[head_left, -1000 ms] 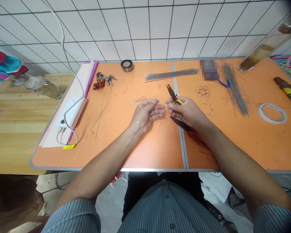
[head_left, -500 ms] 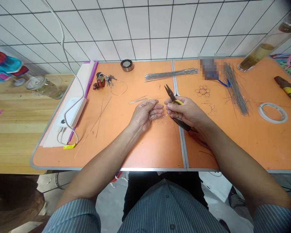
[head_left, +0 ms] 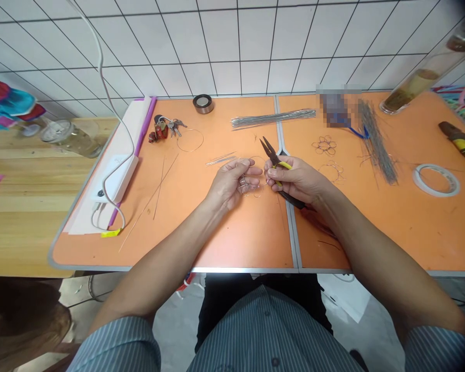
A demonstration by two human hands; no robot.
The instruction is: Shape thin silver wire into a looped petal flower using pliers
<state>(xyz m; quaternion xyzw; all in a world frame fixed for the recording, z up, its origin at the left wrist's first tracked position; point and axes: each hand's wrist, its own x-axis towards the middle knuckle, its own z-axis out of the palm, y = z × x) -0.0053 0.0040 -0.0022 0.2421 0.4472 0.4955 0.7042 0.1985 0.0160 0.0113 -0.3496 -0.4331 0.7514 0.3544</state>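
My left hand (head_left: pixel 234 181) is closed on a thin bent wire (head_left: pixel 257 195) whose loops show below its fingers. In my right hand (head_left: pixel 292 178) rests a pair of needle-nose pliers (head_left: pixel 270 151), black and yellow, with the jaws pointing up and away from me. The right thumb and fingertips also pinch close to the wire's right side, though the exact contact is too fine to make out. To the right lie two flower-shaped wire pieces, a dark one (head_left: pixel 324 146) and a paler one (head_left: pixel 332 172).
A bundle of straight wires (head_left: pixel 273 119) lies at the back, and another bundle (head_left: pixel 377 144) to the right. Around them are white tape (head_left: pixel 436 180), dark tape (head_left: pixel 203 104), keys (head_left: pixel 174 126), a wire ring (head_left: pixel 190 140) and a power strip (head_left: pixel 115 181).
The pliers' jaws have tilted slightly to the left. My right hand has shifted a little, while my left hand stays almost in place with the wire.
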